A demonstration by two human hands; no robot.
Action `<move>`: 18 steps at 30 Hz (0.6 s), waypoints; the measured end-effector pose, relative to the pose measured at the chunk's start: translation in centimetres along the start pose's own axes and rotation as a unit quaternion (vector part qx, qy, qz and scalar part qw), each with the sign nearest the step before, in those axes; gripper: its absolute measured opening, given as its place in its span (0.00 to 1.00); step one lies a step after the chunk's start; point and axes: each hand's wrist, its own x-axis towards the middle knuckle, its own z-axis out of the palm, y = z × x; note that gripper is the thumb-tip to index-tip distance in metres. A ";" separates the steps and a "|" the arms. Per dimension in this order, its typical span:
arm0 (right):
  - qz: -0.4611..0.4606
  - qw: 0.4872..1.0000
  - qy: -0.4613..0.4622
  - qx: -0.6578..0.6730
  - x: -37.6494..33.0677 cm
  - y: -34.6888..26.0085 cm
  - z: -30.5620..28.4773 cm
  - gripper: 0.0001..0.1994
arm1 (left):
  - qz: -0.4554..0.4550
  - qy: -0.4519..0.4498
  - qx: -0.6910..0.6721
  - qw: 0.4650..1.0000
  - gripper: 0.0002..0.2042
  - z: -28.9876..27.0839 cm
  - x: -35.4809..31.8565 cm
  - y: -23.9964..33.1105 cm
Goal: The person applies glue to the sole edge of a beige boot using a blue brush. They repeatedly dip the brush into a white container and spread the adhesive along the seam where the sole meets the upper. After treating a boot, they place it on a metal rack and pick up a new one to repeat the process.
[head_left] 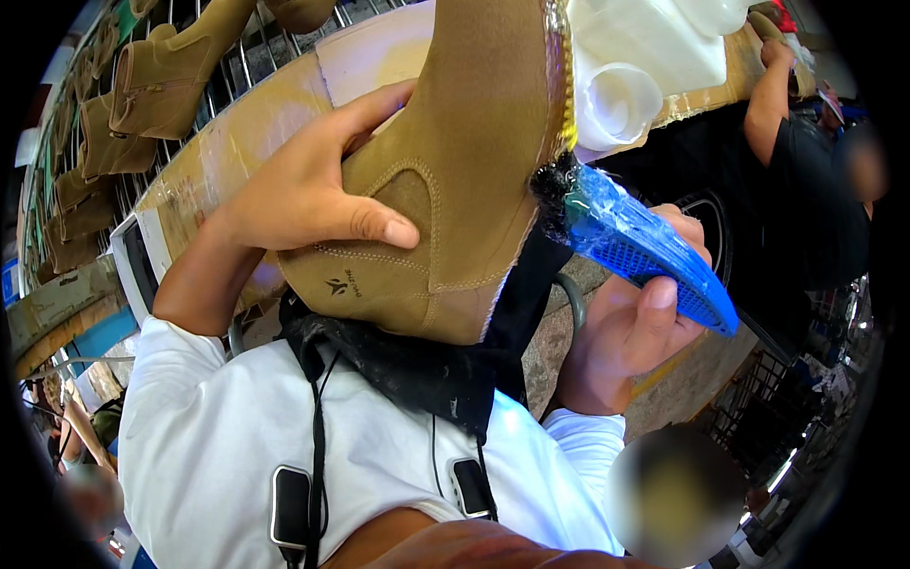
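Observation:
A tan suede boot upper (474,152) with curved stitching is held in front of my chest. My left hand (322,190) grips it from the left, thumb lying across its side and the other fingers hidden behind it. In my right hand (654,303) is a blue plastic brush (654,251) with dark bristles. The bristles touch or nearly touch the boot's right edge, where a shiny wet-looking strip runs. Higher up, that edge has yellow teeth or stitching.
A translucent plastic cup (618,102) and a white jug (654,43) stand on the worktable (370,47) behind the boot. Several tan boots (156,81) hang on a metal rack at the left. Another person (806,180) in dark clothes works at the far right.

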 end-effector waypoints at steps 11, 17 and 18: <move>-0.060 0.991 -0.034 -0.112 -1.0 -0.6 -0.5 0.18 | -0.011 0.021 -0.065 0.998 0.43 0.6 0.6 0.4; -0.109 0.980 -0.090 -0.140 -0.5 -1.1 -1.2 0.22 | -0.027 0.030 -0.084 0.996 0.42 0.3 0.7 0.4; -0.113 0.979 -0.098 -0.137 -0.3 -1.2 -1.3 0.22 | -0.031 0.031 -0.088 0.995 0.42 0.3 0.7 0.4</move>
